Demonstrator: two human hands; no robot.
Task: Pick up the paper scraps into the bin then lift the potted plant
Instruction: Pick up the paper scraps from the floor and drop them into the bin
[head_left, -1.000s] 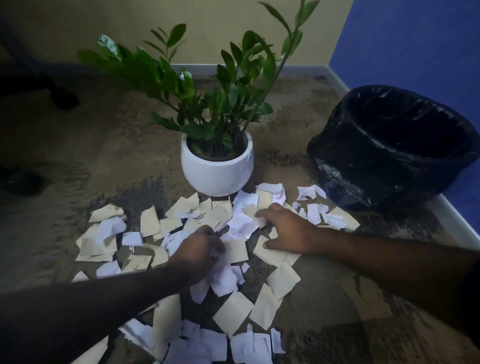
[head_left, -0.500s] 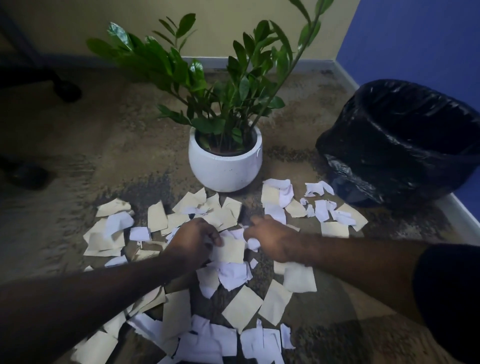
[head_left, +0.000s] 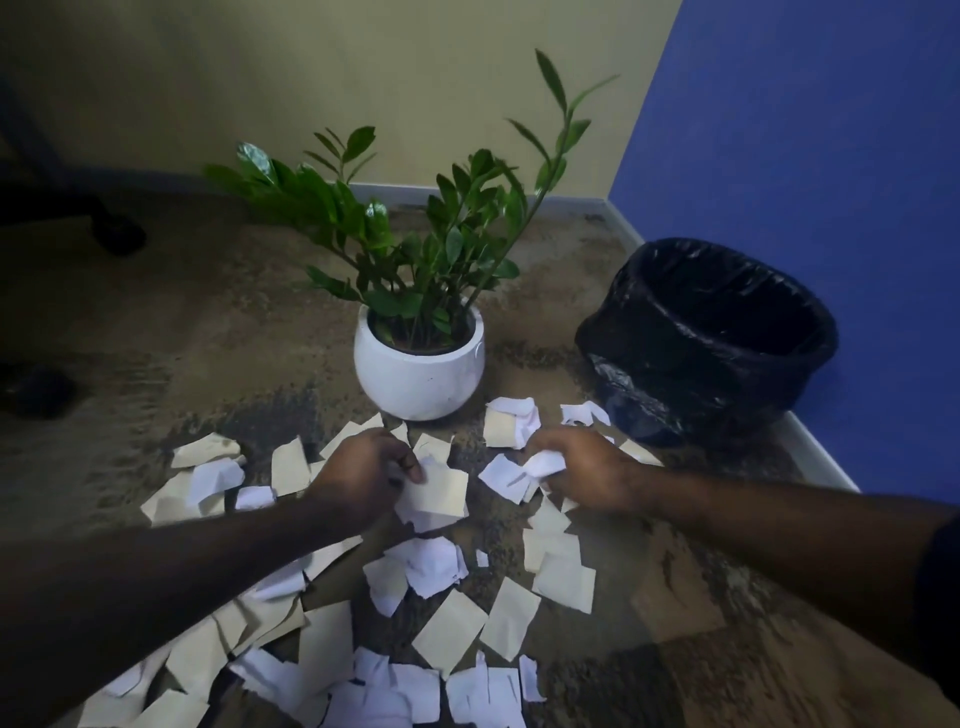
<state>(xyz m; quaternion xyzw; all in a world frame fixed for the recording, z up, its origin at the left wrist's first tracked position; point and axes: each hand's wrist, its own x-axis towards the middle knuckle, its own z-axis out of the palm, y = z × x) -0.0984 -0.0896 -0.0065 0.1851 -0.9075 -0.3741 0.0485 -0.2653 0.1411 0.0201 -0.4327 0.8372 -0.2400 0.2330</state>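
Paper scraps (head_left: 441, 566): torn pieces, white and cream, flat or lightly crumpled, thin and limp, are spread over the mottled brown floor (head_left: 218, 332) in front of the potted plant (head_left: 420, 364), with the densest patch nearest the camera. Left hand (head_left: 363, 475): fingers are curled onto a cream piece and some white ones, a partial handful being held. Right hand (head_left: 584, 470): fingers are closed on a crumpled white wad. Bin (head_left: 706, 338): round, lined with a glossy black bag, mouth open, is set against the blue wall, ahead and to the right of both hands, the right hand being the nearer; no scraps can be made out inside. Potted plant: a smooth white rounded pot with glossy green leaflets on upright stems, standing between and beyond the hands, untouched. Judgement: gathering is barely begun.
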